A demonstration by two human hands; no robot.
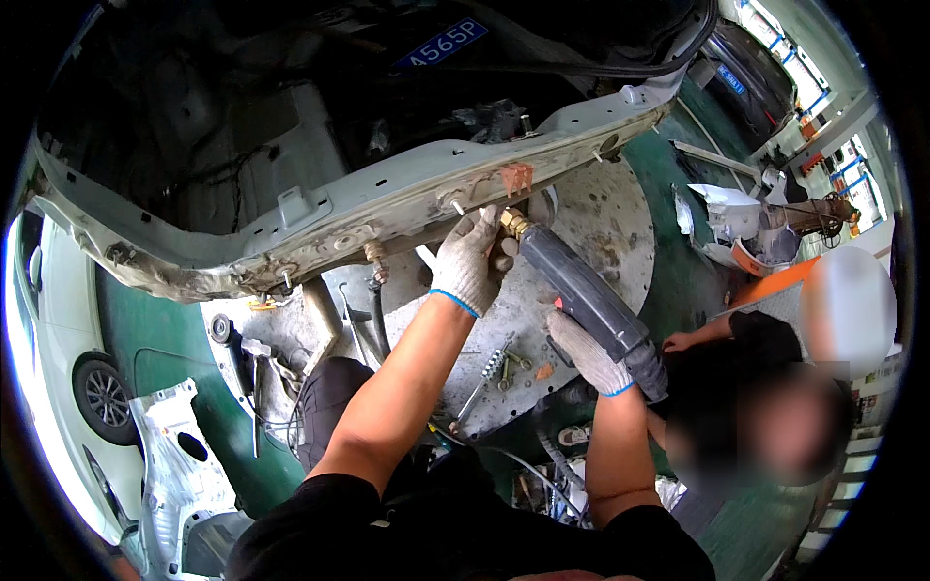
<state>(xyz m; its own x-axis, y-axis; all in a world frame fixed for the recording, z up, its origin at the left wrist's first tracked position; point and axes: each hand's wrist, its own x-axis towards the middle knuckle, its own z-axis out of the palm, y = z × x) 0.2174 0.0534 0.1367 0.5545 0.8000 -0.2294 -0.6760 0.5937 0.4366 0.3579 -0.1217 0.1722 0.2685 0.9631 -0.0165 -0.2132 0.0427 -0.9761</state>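
Observation:
In my gloved right hand (593, 354) is a black cylindrical power tool (581, 286) with a cable at its rear end. Its brass tip (514, 224) points up at the bare, scraped rear panel (407, 198) of a car body. My left hand (470, 259), in a white knit glove with a blue cuff, has its fingers curled together at the panel's lower edge, right beside the brass tip. What those fingers pinch, if anything, is hidden. A reddish-brown patch (517, 177) marks the panel just above. Several studs stick out along the panel.
Below lies a round metal plate (610, 228) with an angle grinder (225, 334), a spring-like metal rod (489, 376) and bolts on it. A person in black (717, 387) crouches close at right. A white car (58, 339) and a silver body panel (179, 455) are at left.

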